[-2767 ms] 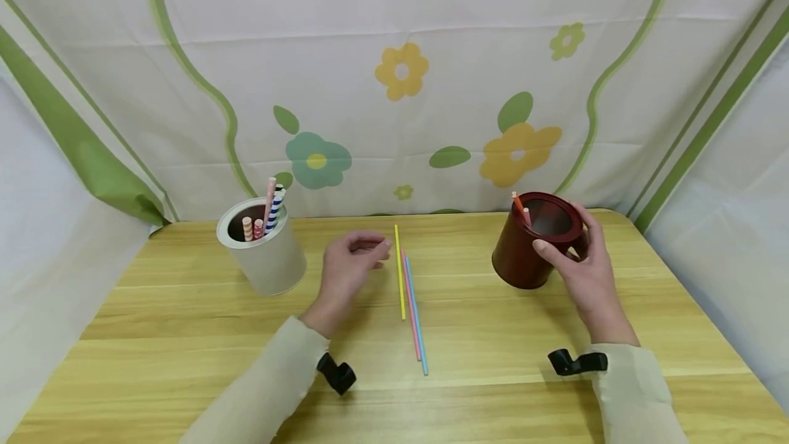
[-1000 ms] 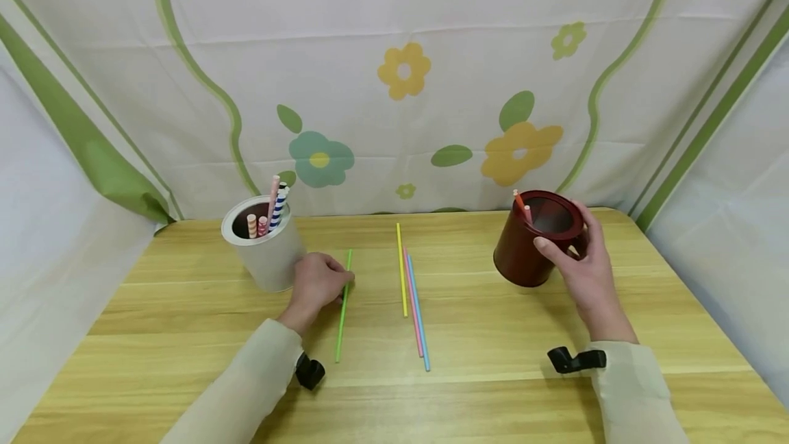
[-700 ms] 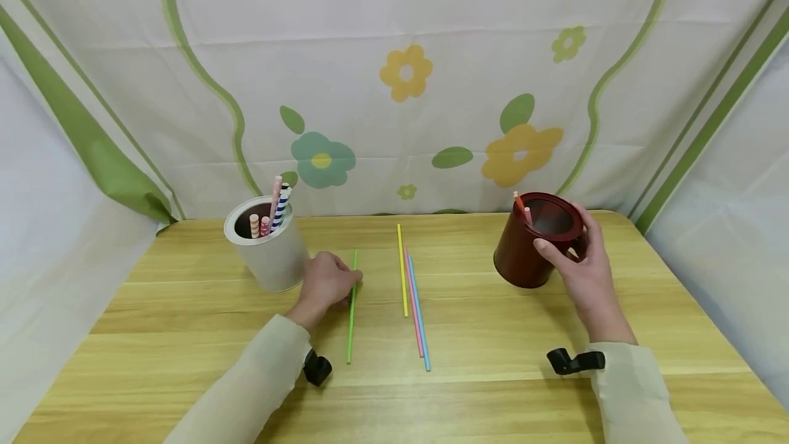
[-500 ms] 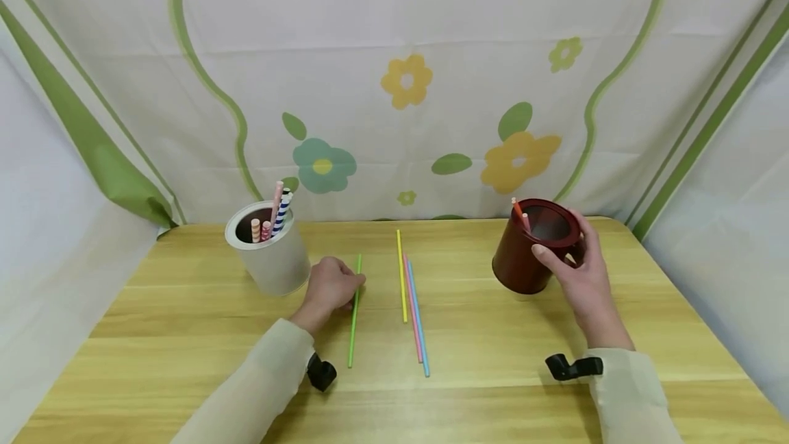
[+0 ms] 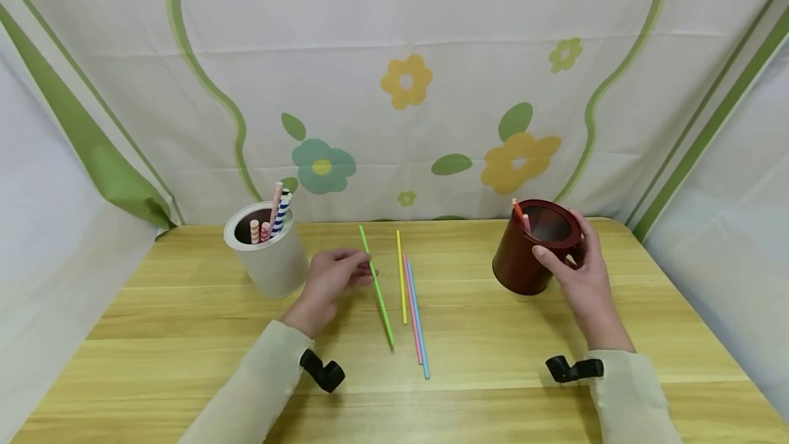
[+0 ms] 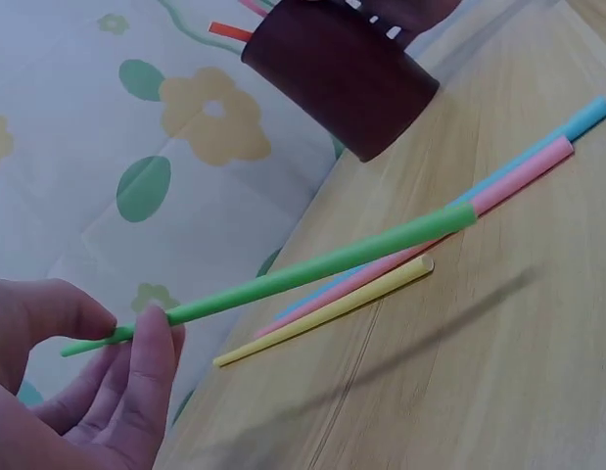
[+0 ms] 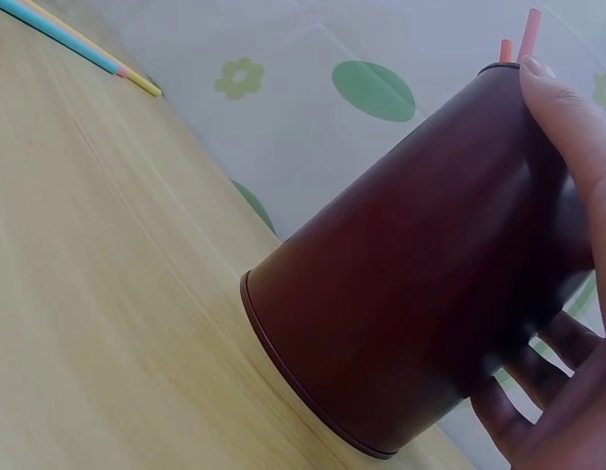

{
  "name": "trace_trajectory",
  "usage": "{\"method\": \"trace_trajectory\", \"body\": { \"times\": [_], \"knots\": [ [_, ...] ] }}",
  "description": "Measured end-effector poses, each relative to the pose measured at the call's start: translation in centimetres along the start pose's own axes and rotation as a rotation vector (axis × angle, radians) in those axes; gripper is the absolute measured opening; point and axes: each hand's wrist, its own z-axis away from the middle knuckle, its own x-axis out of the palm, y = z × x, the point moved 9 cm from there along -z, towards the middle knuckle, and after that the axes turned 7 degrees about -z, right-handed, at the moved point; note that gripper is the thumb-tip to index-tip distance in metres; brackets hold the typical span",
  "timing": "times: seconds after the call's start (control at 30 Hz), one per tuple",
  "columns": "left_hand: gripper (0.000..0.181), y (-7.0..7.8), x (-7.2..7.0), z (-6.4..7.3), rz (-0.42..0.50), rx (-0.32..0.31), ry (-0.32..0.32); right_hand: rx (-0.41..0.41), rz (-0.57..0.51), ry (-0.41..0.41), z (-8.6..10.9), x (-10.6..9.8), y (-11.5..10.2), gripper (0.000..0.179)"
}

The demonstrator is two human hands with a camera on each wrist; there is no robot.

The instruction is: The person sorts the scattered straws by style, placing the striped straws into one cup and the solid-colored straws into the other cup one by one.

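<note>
Between thumb and fingers, my left hand (image 5: pixel 333 278) pinches a plain green drinking straw (image 5: pixel 383 310) near its far end. The straw's shadow falls apart from it in the left wrist view, so it is off the table. Just right of it, a yellow straw (image 5: pixel 402 286), a pink straw (image 5: pixel 412 321) and a blue straw (image 5: pixel 418 327) lie close together. My right hand (image 5: pixel 582 279) grips the right side of a dark red can (image 5: pixel 520 266), thumb at the rim and fingers behind. An orange straw (image 5: pixel 518 208) and a pink one (image 7: pixel 530 34) poke out of that can.
At the left stands a white can (image 5: pixel 276 269) holding several patterned straws (image 5: pixel 280 214), striped blue, pink and orange. A flowered cloth (image 5: pixel 401 129) hangs behind the wooden table (image 5: pixel 481 389). Black wrist cameras sit on both sleeves.
My left hand was empty near the yellow straw, then pinched the green straw beside the white can. It has since moved right, lifting and turning the straw. The right hand stays put.
</note>
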Motion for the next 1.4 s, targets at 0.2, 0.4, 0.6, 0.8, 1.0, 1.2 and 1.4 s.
{"method": "trace_trajectory", "body": {
  "times": [0.2,0.4,0.6,0.8,1.0,1.2,1.4],
  "knots": [
    [0.036,0.5,0.2,-0.1,0.041,0.018,-0.012,-0.007,-0.004,0.006,0.0,0.0,0.0,0.087],
    [0.041,1.5,0.7,0.0,0.041,0.072,-0.037,-0.01,-0.009,0.007,0.0,0.0,-0.1,0.087],
    [0.033,3.9,1.8,0.9,-0.033,0.19,-0.055,-0.007,-0.005,0.005,0.0,0.0,0.0,0.087],
    [0.025,6.6,3.4,2.3,-0.021,0.295,-0.05,0.002,-0.005,0.005,0.0,0.0,-0.1,0.087],
    [0.015,8.2,4.9,3.6,0.01,0.354,-0.022,0.008,-0.013,0.021,0.1,-0.1,-0.1,0.087],
    [0.013,9.7,6.0,4.4,0.028,0.428,-0.025,0.009,-0.028,0.03,0.1,-0.2,-0.1,0.086],
    [0.015,11.1,7.1,5.2,0.019,0.516,-0.03,0.006,-0.037,0.028,0.1,-0.2,-0.1,0.086]
  ]
}}
